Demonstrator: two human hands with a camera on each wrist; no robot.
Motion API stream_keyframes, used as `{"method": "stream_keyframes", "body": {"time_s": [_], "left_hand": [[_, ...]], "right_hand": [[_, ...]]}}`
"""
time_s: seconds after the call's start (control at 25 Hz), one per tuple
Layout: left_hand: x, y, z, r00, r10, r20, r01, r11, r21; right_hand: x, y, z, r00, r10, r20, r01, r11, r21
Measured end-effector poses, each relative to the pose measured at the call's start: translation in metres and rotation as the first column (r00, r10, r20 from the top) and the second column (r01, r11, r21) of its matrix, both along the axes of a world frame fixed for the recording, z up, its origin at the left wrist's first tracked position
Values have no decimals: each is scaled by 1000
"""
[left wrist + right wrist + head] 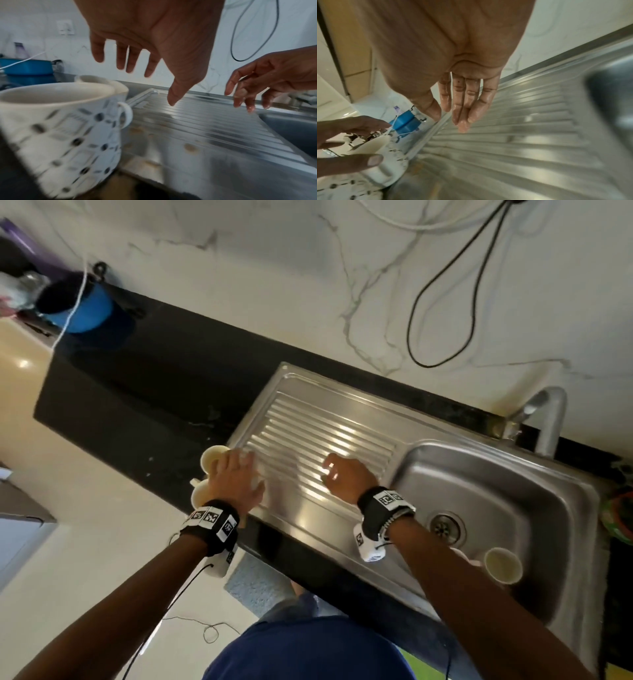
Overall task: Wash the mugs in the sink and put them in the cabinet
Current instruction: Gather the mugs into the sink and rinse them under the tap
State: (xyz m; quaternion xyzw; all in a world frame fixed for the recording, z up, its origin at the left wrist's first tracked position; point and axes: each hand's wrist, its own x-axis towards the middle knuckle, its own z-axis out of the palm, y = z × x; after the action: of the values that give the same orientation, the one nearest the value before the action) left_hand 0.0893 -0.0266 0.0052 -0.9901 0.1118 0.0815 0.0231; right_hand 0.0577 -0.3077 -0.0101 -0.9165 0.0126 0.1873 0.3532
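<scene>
Two cream mugs with a dark dotted pattern stand upright side by side at the left end of the steel drainboard (329, 419): the far mug (211, 459) and the near mug (199, 495). The near mug (65, 128) fills the left of the left wrist view, with the far mug (102, 81) behind it. My left hand (246, 474) hovers just above and right of them, fingers spread and holding nothing. My right hand (329, 472) hangs wet and empty over the middle of the drainboard, fingers relaxed (462, 108). Another cream mug (503, 565) sits upright in the sink basin (513, 494).
A steel faucet (544, 419) rises behind the basin, which has a drain (447, 525) in its floor. The black counter (137, 392) stretches left to a blue pot (80, 302). A black cable (445, 302) loops down the marble wall. Green items lie at the right edge.
</scene>
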Motion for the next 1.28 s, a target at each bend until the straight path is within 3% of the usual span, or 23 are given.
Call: {"method": "stream_keyframes", "body": {"time_s": [0.08,0.2,0.4,0.52,0.72,0.8,0.96,1.12,1.28], "left_hand": [[-10,27,0,986,167,-10,-168,985,-47],[-21,64,-11,924,330,-191,-351,933,-86],[-25,75,-7,887,397,-236,-446,867,-220],[-40,66,7,876,409,-255,-459,870,-182],[-62,7,30,943,259,-210,-299,936,-185],[-59,-48,36,961,179,-211,-227,946,-231],[-54,-160,44,965,7,-262,-91,946,-310],[-63,-269,56,906,-314,-283,183,895,-406],[-56,-351,73,806,-544,-233,486,833,-262]], "right_hand": [[16,42,1,999,41,-27,-39,997,68],[27,91,-7,989,115,-98,-103,987,121],[28,108,-16,979,138,-149,-123,987,108],[23,102,-11,975,155,-158,-135,982,133],[-6,68,2,958,273,-93,-257,955,151],[-26,38,2,975,222,-34,-213,962,169],[-63,-28,5,994,-75,77,56,973,223],[-110,-123,11,905,-402,139,355,894,275],[-152,-196,8,807,-585,75,530,775,344]]}}
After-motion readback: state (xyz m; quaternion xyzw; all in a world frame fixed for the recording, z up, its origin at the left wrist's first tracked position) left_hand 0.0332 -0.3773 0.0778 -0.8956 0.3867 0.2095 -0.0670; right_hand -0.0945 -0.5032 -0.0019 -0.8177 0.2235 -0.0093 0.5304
